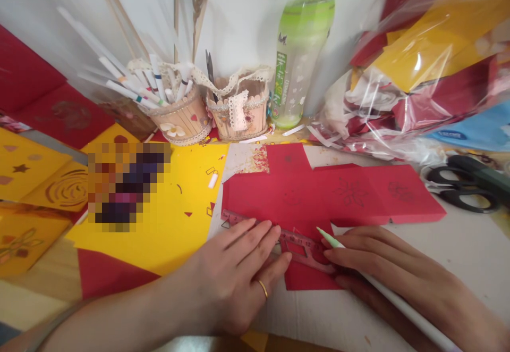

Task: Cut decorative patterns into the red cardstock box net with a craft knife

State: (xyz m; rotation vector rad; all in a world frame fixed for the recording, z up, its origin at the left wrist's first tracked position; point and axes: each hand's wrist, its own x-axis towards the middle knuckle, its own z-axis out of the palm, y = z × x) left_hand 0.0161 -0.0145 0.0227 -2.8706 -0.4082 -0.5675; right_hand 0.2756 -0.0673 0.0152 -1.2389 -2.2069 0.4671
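Note:
My left hand (235, 272), with a gold ring on one finger, lies flat with its fingers stretched over a clear ruler (298, 244). Under the ruler is a red cross-shaped paper cutout (271, 198) with faint drawn patterns, its right arm folded along the edges. My right hand (402, 259) grips a slim white pen (392, 293) with a pale green tip. That tip points at the red paper just above the ruler's right part; I cannot tell whether it touches. My right fingertips are close to the ruler's right end.
Yellow paper (191, 182) with small scraps lies at left, near decorated yellow cards (40, 166). Behind stand a pen-filled wooden cup (183, 120), a second wooden cup (249, 115) and a green-labelled bottle (298, 54). Black-handled scissors (462, 182) and a clear plastic bag (418, 86) are at right.

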